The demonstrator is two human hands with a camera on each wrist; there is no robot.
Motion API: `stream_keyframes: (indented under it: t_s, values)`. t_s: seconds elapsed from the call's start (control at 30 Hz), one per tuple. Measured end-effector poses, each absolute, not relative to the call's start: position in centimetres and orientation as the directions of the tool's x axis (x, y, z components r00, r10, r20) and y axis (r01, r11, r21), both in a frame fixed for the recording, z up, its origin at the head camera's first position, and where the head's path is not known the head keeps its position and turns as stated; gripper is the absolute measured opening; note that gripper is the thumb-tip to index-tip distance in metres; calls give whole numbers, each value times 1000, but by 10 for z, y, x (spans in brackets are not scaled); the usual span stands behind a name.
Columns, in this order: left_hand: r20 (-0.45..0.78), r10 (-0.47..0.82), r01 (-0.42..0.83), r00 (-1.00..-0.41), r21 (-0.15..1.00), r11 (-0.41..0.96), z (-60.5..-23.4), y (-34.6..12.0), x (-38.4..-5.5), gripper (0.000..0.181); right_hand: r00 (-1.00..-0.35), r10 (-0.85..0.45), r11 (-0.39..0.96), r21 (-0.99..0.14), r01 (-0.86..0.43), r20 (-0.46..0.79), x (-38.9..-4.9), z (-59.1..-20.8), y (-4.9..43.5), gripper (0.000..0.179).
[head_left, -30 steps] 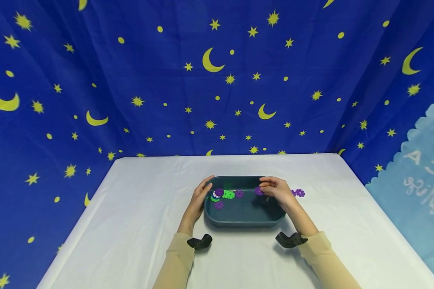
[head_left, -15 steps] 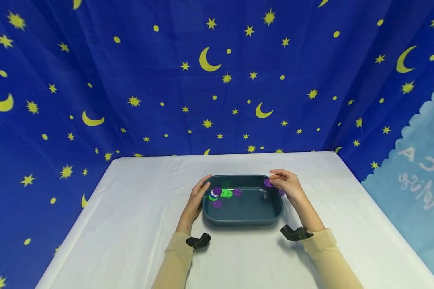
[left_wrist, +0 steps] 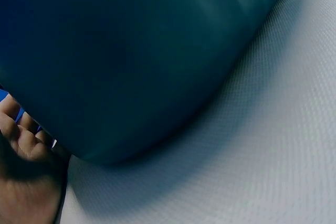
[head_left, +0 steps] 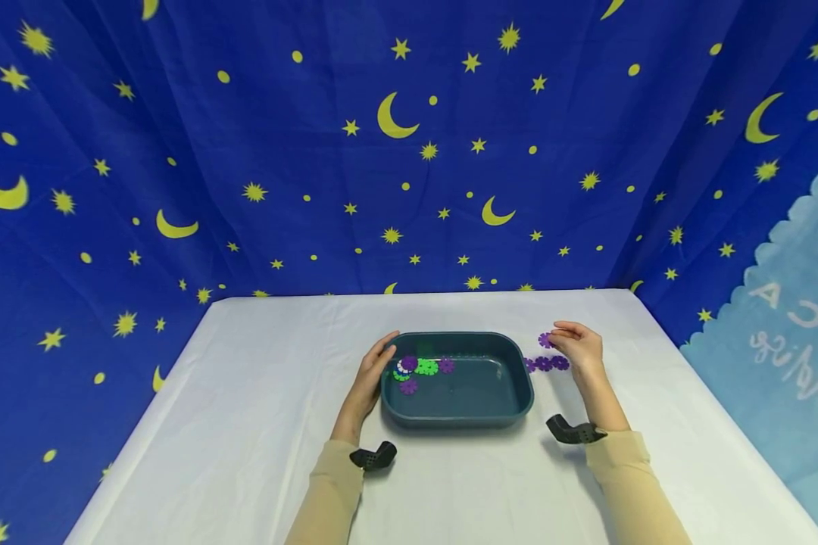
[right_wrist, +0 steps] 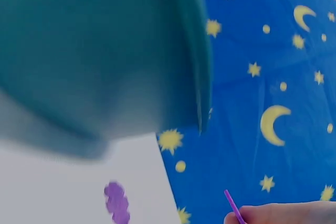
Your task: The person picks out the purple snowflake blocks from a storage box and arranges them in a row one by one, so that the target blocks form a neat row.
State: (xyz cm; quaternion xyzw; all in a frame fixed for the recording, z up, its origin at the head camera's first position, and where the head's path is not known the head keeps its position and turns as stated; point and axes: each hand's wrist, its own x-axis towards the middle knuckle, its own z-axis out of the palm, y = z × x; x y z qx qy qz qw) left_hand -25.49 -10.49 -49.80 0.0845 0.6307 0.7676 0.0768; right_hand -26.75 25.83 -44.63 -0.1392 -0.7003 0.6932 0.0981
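A dark teal plastic bin sits on the white table, its rim facing up. My left hand holds the bin's left wall, with fingers along the outside; in the left wrist view these fingers are partly hidden behind the bin. To the right of the bin, my right hand pinches a purple snowflake disc between thumb and fingers. The disc appears edge-on in the right wrist view. Just below that hand, several purple snowflake discs lie in a row beside the bin's right side.
Inside the bin, toward its left, are green snowflake discs, purple ones and a white one. A blue curtain with yellow stars and moons stands behind the white table, and a light blue cloth hangs at right.
My right hand has carried the purple snowflake disc from inside the bin, over its right rim, to above the row of discs. My left hand stays at the bin's left side.
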Motion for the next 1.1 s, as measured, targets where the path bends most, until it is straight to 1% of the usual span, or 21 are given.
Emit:
stream_keyframes:
  t_s: [0.07,0.23,0.4,0.53,0.67,0.83,0.97,1.1]
  values:
    - [36,223,-7,-974,982,-189,-498,-105,-254,48,-931,361,-15,-998,57,-59,-269,-450,263,24]
    - [34,221,-8,-975,982,-190,-500,-105,-256,48,-907,416,-38,-997,62,-72,-272,-461,276,35]
    - [25,213,-14,-977,983,-182,-500,-105,-256,46,-884,457,-15,-994,104,-99,-277,-471,288,26]
    - [19,215,-22,-976,982,-190,-500,-105,-256,45,-869,484,22,-991,131,-104,-279,-480,297,39]
    - [21,220,-24,-975,979,-201,-500,-104,-257,46,-857,503,25,-989,147,-114,-279,-487,305,44]
    - [17,220,-27,-975,980,-196,-499,-104,-256,46,-857,508,105,-980,169,-93,-277,-492,309,46]
    - [18,210,-22,-978,982,-187,-501,-104,-258,46,-855,518,227,-958,176,-35,-277,-496,310,42]
    - [15,199,-27,-980,978,-208,-511,-104,-264,46,-852,523,314,-933,174,18,-276,-497,309,38]
